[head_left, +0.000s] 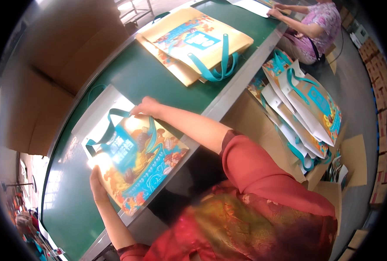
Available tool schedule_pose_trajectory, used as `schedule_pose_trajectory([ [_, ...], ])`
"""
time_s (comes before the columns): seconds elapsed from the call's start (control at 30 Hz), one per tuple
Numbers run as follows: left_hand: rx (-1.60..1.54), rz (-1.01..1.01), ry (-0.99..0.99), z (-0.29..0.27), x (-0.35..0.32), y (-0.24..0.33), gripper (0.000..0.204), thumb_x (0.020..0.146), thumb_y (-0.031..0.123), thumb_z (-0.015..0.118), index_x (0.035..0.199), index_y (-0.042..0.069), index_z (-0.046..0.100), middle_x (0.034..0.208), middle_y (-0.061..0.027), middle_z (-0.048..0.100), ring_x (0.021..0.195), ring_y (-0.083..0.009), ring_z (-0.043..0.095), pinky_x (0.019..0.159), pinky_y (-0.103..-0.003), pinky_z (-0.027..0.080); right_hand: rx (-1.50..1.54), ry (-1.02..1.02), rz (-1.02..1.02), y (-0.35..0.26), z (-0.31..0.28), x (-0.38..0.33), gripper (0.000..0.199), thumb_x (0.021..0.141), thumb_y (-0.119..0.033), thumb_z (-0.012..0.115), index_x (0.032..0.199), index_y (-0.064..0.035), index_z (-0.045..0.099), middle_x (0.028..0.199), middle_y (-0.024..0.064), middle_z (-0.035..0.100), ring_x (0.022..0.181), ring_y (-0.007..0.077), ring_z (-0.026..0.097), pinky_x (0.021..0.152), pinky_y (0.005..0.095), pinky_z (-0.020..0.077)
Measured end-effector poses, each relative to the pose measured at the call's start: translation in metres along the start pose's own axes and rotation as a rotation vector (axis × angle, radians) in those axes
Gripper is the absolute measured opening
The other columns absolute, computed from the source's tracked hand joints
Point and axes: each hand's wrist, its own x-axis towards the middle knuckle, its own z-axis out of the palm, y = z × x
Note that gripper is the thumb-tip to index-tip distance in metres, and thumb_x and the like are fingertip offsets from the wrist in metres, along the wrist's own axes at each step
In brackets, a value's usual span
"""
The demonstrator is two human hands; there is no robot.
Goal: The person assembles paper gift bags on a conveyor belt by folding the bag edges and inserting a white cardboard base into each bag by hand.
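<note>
Bare green table (158, 82) is left open between the flat printed bag (137, 161) at the near edge and the stack of yellow bags (193, 41) farther along. The far edge is bounded by a brown cardboard wall (50, 74).

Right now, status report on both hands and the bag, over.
Left hand on printed bag bottom edge. Right hand at its teal handles. Bag flat on green table. Nothing in the way.

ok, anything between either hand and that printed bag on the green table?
Nothing visible. The left hand is at the printed bag's near edge and the right hand at its far edge by the teal handles; both seem to touch it.
</note>
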Motion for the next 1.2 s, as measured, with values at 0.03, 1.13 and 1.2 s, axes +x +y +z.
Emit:
schedule_pose_trajectory([
  [0.03,-0.038,-0.027,-0.019,0.032,-0.024,-0.001,0.025,0.093,0.019,0.053,0.113,0.003,0.056,0.109,-0.0136,0.065,0.092,-0.0229,0.066,0.081,-0.036,0.055,0.034,-0.100,0.041,0.005,-0.010,-0.006,0.039,0.065,-0.033,0.079,0.081,0.0016,0.069,0.084,0.0154,0.065,0.077,0.0236,0.063,0.068,0.0334,0.0491],
  [1.13,0.533,0.599,-0.361,0.233,-0.053,-0.041,0.032,0.098,0.025,0.050,0.121,0.003,0.055,0.092,-0.0083,0.067,0.080,-0.0178,0.065,0.075,-0.032,0.053,1.296,1.352,-0.193,0.288,-0.356,-0.311,0.038,0.097,-0.020,0.045,0.123,0.0073,0.040,0.116,0.0212,0.055,0.099,0.0294,0.062,0.078,0.0395,0.0551],
  [1.2,0.542,0.594,-0.331,0.219,-0.054,-0.039,0.030,0.097,0.024,0.051,0.119,0.003,0.057,0.091,-0.0079,0.067,0.079,-0.0172,0.065,0.075,-0.031,0.052,1.258,1.349,-0.210,0.294,-0.353,-0.301,0.039,0.097,-0.020,0.044,0.121,0.0109,0.040,0.114,0.0235,0.055,0.099,0.0303,0.062,0.080,0.0405,0.0551],
])
